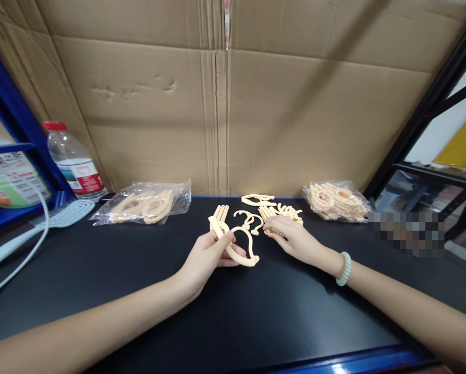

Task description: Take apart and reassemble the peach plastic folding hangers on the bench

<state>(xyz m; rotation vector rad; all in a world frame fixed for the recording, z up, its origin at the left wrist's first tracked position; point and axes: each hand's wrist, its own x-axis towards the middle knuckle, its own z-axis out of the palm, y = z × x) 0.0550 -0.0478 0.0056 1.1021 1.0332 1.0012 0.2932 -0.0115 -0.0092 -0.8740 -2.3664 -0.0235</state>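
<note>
My left hand [213, 249] is closed around a cream plastic hanger frame [241, 258], a curved loop held just above the black table. Behind it lie several straight cream plastic bars [221, 212] side by side. My right hand [289, 235] rests at a pile of cream plastic pieces [288, 211], its fingers curled down over the near side; what they grip is hidden. Between the hands, loose cream hooks [255, 224] lie on the table. Farther back is another flat cream hanger piece [258, 199].
Clear plastic bags of cream parts stand at the back, a left bag [143, 203] and a right bag [336, 201]. At left are a red-capped bottle [77, 169], a pale blue hairbrush [73, 213] and a white cable [42, 236]. Cardboard [159, 104] walls the back.
</note>
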